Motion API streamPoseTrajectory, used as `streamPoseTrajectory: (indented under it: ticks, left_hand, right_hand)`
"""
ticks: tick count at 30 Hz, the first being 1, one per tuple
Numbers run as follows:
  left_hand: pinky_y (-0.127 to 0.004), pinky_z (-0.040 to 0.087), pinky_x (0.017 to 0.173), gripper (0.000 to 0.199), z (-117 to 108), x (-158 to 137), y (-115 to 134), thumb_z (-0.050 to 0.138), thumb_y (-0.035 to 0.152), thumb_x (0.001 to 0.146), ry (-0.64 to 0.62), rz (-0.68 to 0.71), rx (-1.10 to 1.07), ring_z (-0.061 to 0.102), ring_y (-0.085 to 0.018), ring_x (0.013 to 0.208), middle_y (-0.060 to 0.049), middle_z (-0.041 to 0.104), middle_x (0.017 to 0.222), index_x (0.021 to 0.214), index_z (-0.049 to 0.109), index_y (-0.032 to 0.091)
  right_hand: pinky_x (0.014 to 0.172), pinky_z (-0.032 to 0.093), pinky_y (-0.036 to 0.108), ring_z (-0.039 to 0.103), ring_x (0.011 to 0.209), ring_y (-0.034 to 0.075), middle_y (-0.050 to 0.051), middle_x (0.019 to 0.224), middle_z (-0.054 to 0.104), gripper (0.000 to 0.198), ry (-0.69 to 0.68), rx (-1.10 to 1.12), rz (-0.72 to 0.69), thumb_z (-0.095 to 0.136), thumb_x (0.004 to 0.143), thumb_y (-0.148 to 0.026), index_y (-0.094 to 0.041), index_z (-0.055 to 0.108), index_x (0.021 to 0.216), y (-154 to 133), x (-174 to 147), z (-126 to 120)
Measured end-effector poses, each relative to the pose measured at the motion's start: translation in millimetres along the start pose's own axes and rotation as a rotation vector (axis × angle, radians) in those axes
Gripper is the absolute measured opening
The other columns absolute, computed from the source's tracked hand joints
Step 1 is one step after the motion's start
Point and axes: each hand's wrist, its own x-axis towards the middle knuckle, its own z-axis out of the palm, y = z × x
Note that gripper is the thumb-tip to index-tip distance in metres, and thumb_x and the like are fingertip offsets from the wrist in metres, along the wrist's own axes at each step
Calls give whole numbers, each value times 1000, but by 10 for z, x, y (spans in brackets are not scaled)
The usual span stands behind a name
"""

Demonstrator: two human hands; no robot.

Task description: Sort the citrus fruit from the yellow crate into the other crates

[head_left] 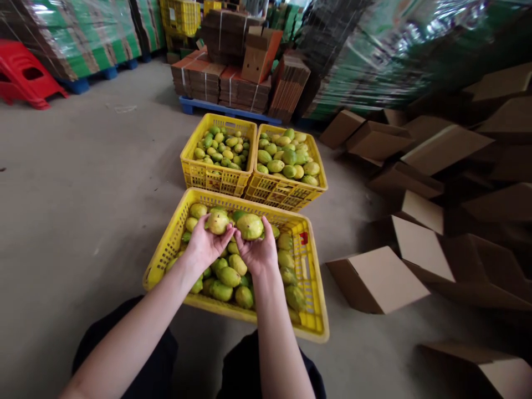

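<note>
My left hand (204, 244) is closed around a yellow-green lemon (218, 223), which has small dark spots on its skin. Close beside it, my right hand (258, 252) grips a second, slightly larger lemon (250, 226). Both hands are over the near yellow crate (319, 310), their fingertips almost meeting between the two fruits. Below them lie several more green and yellow lemons (228, 276), partly covered by my hands and forearms.
Two yellow crates (216, 176) of similar fruit stand just beyond the near one. Open cardboard boxes (380, 280) are heaped on the right. Behind are flattened cartons (245, 91) on a blue pallet (226, 111). A red stool (29, 77) stands far left.
</note>
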Motion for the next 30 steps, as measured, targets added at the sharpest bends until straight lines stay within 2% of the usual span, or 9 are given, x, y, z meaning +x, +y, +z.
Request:
streamPoseTrajectory:
  ticks: [3,5,7,9,11,14,20,23,30]
  left_hand:
    - [-25,62,62,34,-13,30,-28,46,38,100,-67,8,71,64,-14,60,-7,65,74,112,61,10]
    - [-28,63,70,28,-29,44,-35,54,35,97,-147,127,194,67,-16,72,-8,68,87,114,60,14]
    - [-30,61,80,34,-52,46,-27,68,31,90,-235,400,396,69,-17,89,-7,67,109,121,57,22]
    - [-30,59,88,55,-78,32,-8,83,28,77,-322,724,612,66,-18,102,-5,62,125,125,55,27]
    - [-30,58,90,64,-102,3,9,90,30,68,-404,941,755,65,-18,104,-4,61,124,122,56,28]
    - [-29,58,89,59,-134,-51,14,91,30,67,-519,1068,823,66,-17,102,-2,63,110,115,57,27]
    - [-33,56,100,49,-189,-68,51,89,30,71,-523,1286,957,60,-22,118,-5,53,123,116,70,28]
    - [-35,55,102,54,-191,-49,108,91,34,68,-490,1251,963,61,-22,116,-5,52,121,119,73,28]
    - [-36,53,103,48,-134,-67,162,85,40,74,-507,806,689,65,-24,116,-8,69,119,115,67,22]
  right_hand:
    - [53,58,25,67,64,17,6,73,73,37,16,30,-38,74,77,-53,-17,68,84,-3,28,-12]
    - [54,57,28,66,65,18,4,75,72,32,11,27,-138,76,75,-49,-20,67,85,-32,18,-28]
    - [60,59,31,68,71,19,2,82,73,33,-36,-23,-298,79,70,-45,-22,67,90,-85,-32,-40]
    - [72,60,33,69,83,20,1,95,74,40,-112,-154,-510,83,68,-41,-25,67,101,-147,-114,-50]
    - [84,58,35,69,95,20,0,108,73,55,-168,-333,-752,88,65,-32,-30,64,115,-199,-197,-68]
    - [94,56,38,67,105,22,1,117,70,69,-210,-555,-1013,93,59,-21,-32,63,120,-241,-249,-126]
    - [109,47,49,61,121,28,5,124,66,62,-288,-722,-1117,94,57,-20,-29,70,114,-260,-143,-255]
    - [108,49,49,57,125,29,5,124,63,63,-270,-711,-1101,95,56,-21,-29,72,115,-272,-150,-258]
    - [105,52,48,66,118,26,4,127,70,72,-343,-635,-747,82,79,-37,-35,54,146,-325,-283,-243]
